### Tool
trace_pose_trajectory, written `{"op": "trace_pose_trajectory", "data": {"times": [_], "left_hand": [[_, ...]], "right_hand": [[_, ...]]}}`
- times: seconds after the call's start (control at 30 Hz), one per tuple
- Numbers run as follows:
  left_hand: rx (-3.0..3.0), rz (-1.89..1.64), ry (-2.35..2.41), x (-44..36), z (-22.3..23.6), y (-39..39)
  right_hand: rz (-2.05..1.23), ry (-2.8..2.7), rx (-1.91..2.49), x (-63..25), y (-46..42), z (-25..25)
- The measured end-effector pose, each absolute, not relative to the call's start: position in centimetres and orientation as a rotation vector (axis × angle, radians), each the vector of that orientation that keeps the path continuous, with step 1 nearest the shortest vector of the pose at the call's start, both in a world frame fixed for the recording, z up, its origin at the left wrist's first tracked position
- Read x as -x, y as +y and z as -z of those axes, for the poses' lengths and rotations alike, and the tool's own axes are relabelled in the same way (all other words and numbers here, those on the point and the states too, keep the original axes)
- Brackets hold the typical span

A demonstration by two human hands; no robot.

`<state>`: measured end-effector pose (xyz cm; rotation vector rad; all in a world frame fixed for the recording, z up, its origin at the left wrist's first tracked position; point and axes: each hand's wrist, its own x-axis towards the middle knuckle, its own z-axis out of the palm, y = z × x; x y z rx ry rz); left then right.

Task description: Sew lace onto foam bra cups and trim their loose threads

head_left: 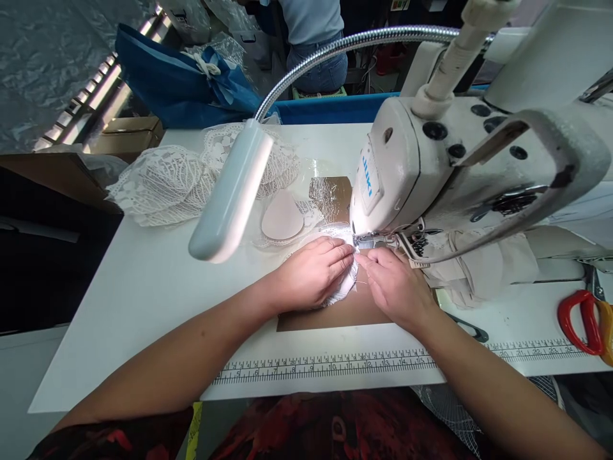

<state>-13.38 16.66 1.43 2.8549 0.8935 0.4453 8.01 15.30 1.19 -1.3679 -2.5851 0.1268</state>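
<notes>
My left hand (318,271) lies flat, fingers together and stretched out, over a piece of white lace fabric (345,291) beside the needle area of a white sewing machine (397,166). My right hand (395,281) is at the fabric's right edge, its index finger pointing to the spot under the presser foot (366,241). Its thumb and finger look pressed together at the edge, though what lies between them is too small to make out. Beneath the work is a brown plate (335,319). Just behind my left hand rests a beige teardrop-shaped pad (282,216) on lace.
A lamp (232,191) on a bendable metal neck hangs over the table. White lace pieces (163,182) are heaped at the back left. Beige fabric pieces (483,265), red-handled scissors (579,322) and small thread snips (472,327) lie right. A ruler tape (330,369) runs along the front edge. A person (316,38) sits beyond.
</notes>
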Motion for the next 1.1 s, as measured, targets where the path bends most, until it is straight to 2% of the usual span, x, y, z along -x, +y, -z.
{"op": "trace_pose_trajectory", "data": {"times": [0.4, 0.77, 1.1], "left_hand": [[-2.85, -0.391, 0.935, 13.7, -1.1, 17.5], [-2.822, -0.42, 0.977, 13.7, -0.9, 17.8], [-2.79, -0.441, 1.055, 13.6, -1.4, 18.2]], "right_hand": [[-0.055, -2.578, 1.41, -7.5, 15.8, -1.0], [-0.238, -2.545, 1.452, -8.0, 15.5, -1.0], [-0.216, -2.533, 1.386, -7.9, 15.9, -1.0]]}}
